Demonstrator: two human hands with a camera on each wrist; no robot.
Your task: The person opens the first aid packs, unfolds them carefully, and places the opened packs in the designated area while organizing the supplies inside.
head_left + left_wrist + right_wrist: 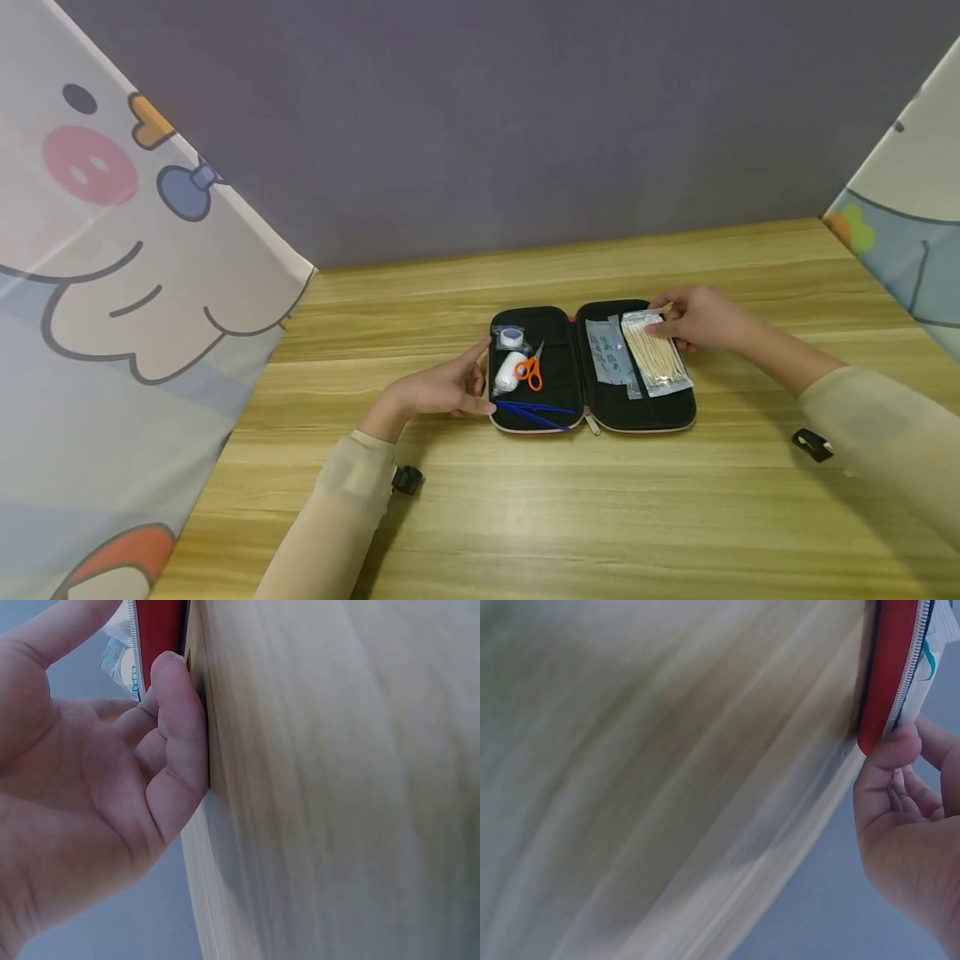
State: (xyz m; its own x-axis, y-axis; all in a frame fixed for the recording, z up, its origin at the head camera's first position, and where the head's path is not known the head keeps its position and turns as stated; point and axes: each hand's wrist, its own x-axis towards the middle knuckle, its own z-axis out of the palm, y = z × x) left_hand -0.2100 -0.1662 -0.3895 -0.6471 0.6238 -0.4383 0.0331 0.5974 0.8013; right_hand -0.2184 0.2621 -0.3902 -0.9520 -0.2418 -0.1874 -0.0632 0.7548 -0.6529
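Observation:
An open zip case (557, 367) with a black lining and red outside lies on the table. My left hand (442, 387) is at its left edge, index finger and thumb stretched along it and the other fingers curled in. Beside that hand, the case holds a tape roll (512, 337), a white wrapped roll (510, 372), orange-handled scissors (533, 372) and blue tweezers (534, 410). My right hand (701, 318) pinches the top corner of a clear pack of cotton swabs (655, 354) over the right half; some fingertips are hidden.
A printed clear packet (610, 353) lies left of the swabs. The zipper pull (592, 423) hangs at the case's front. A grey wall (525, 125) stands behind the wooden table (600, 517), with cartoon-printed cloth (150, 275) at the sides.

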